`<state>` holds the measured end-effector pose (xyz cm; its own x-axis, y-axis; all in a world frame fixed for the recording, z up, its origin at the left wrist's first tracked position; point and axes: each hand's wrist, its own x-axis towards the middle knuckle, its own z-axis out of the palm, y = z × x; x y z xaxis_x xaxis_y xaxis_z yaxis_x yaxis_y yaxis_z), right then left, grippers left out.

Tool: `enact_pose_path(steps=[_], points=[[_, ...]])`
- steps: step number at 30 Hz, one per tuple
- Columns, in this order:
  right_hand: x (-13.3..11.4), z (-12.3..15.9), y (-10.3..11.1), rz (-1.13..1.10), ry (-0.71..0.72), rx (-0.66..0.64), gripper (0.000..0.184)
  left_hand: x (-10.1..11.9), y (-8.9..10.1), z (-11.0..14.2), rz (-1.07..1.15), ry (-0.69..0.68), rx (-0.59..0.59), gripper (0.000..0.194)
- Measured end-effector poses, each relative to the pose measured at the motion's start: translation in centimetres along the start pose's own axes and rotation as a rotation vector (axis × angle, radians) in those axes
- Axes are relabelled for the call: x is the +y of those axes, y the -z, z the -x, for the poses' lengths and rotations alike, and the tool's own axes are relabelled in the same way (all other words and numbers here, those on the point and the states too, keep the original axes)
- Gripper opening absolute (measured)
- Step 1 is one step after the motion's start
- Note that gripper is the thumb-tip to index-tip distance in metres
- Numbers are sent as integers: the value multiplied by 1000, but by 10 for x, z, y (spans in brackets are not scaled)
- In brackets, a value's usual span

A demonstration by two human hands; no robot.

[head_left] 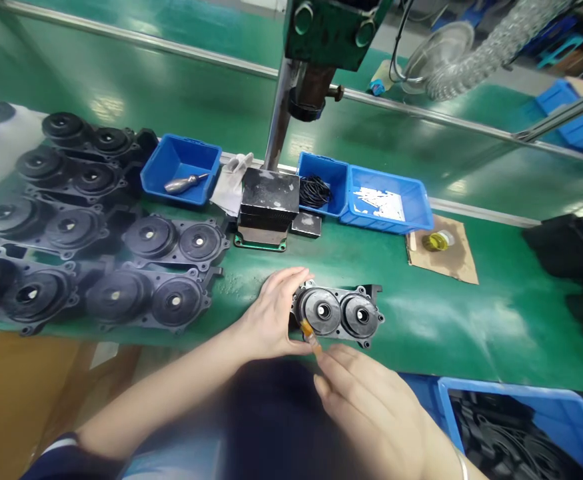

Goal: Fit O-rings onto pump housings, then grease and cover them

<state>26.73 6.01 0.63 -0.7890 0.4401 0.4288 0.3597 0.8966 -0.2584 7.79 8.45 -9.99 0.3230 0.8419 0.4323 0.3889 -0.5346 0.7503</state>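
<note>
A black double-round housing (342, 312) lies on the green bench in front of me, with a pale pin showing in the middle of each round part. Around its left end my left hand (274, 317) is closed, thumb at the near side and fingers at the far side. My right hand (356, 387) pinches a small brush (312, 337) by its handle. The amber bristles touch or hover just over the near left rim of the left round; I cannot tell which. Part of the housing's left edge is hidden by my left hand.
Rows of similar housings (158, 297) fill the left side. Behind stand a press (311, 90) with a black block (270, 193), a blue bin (181, 170) holding a screwdriver, a bin of black rings (315, 191), and a cup of yellow liquid (437, 241) on cardboard. A blue crate (516, 385) sits front right.
</note>
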Motion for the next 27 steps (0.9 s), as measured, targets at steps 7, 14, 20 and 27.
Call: enact_pose_path(steps=[7, 14, 20, 27], points=[[13, -17, 5, -305, -322, 196, 18, 0, 0, 1, -8, -17, 12, 113], [40, -48, -17, -542, -706, 524, 20, 1, 0, 1, 10, -13, 43, 119], [48, -40, -28, -408, -742, 383, 20, 0, -1, 2, 32, -17, 54, 119], [58, -48, -17, -251, -717, 441, 23, 1, 0, 0, 40, -4, 39, 113]])
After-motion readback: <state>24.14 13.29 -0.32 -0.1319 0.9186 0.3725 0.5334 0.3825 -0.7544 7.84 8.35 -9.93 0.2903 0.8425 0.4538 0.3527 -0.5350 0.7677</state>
